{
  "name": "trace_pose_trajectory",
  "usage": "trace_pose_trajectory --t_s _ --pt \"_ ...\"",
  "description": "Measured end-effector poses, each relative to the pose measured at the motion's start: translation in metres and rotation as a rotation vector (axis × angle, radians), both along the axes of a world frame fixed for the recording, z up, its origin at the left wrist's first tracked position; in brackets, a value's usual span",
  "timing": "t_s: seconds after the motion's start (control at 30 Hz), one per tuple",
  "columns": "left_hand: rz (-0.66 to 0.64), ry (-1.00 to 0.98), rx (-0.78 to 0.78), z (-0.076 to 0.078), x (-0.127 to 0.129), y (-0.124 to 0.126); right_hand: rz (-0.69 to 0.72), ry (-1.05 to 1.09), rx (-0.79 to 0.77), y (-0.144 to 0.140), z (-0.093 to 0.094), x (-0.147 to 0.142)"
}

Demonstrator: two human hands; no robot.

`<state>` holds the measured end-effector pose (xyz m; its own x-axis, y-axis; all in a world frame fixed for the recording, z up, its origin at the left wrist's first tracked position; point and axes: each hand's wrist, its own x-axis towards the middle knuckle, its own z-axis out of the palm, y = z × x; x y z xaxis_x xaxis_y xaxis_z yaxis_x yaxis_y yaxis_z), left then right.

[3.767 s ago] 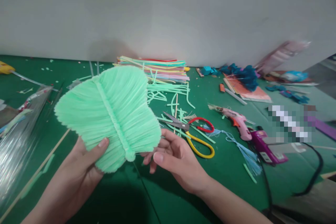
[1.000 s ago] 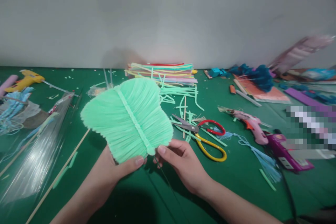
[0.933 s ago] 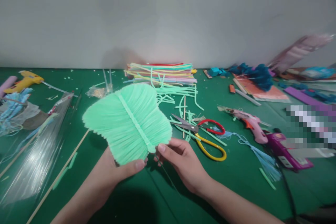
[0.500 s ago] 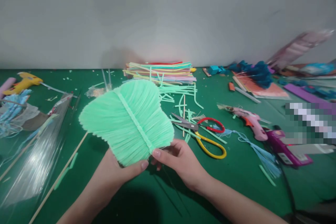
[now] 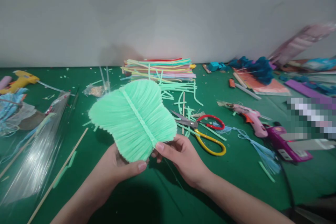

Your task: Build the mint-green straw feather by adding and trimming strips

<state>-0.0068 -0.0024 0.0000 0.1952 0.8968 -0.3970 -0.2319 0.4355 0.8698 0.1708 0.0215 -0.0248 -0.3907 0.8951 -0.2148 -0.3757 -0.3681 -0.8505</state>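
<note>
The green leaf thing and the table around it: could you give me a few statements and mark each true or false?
1. Both hands hold the green leaf. True: the left hand grips its lower edge and the right hand pinches the end of its middle rib.
2. The scissors are in the right hand. False: they lie on the green table, beside that hand.
3. A pile of coloured straws lies by the wall behind the leaf. True.
4. The scissors have two blue handles. False: one is red, one yellow.
5. The pink glue gun stands upright. False: it lies on its side, right of the scissors.
</note>
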Motion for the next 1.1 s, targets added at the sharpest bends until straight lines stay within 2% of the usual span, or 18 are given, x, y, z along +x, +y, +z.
trace_pose_trajectory --t_s 0.27,0.43,0.53,0.63,0.73,0.9,1.1 --pt "-0.061 -0.035 0.027 -0.007 -0.001 0.000 0.110 -0.065 0.054 0.000 0.001 -0.001" --pt "-0.019 0.028 0.000 -0.009 -0.003 0.000 0.027 -0.078 0.087 0.000 0.001 0.000" --pt "-0.097 0.139 -0.017 -0.010 -0.006 0.000 -0.006 -0.084 0.103 0.001 0.000 0.000" --pt "-0.147 0.135 -0.017 -0.011 -0.006 -0.001 -0.010 -0.100 0.102 0.001 0.000 0.000" --pt "-0.130 0.110 -0.037 -0.010 -0.003 0.000 -0.002 -0.122 0.113 -0.001 0.002 -0.001" --pt "-0.009 0.085 -0.050 -0.011 0.004 0.000 -0.003 -0.108 0.135 -0.002 0.003 -0.002" --pt "0.058 0.021 0.018 -0.008 0.010 -0.002 -0.045 -0.092 0.103 -0.002 0.001 -0.003"
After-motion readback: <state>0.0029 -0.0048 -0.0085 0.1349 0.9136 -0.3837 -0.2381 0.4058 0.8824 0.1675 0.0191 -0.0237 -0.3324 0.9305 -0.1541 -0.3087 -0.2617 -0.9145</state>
